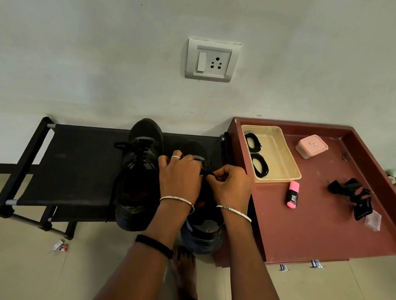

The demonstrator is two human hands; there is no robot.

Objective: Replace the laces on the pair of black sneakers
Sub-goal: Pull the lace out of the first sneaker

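On the black bench point(72, 163) the left sneaker point(141, 169) is lying with its long axis running from the person toward the wall, its trailing lace point(115, 186) hanging over the near edge. Just beside it, the left hand point(180, 177) is curling over the right sneaker point(193, 148), which is lying parallel, directly beneath both hands, heel toward the person. The right hand point(231, 185) is meeting the left, both gripping the pinched lace point(204, 172) above the tongue; neither is nearer. On the maroon bench point(316, 230), the beige tray point(281, 181) is holding two coiled laces point(261, 175), nearer the right hand; the pink highlighter point(292, 198) is lying near, not obstructing.
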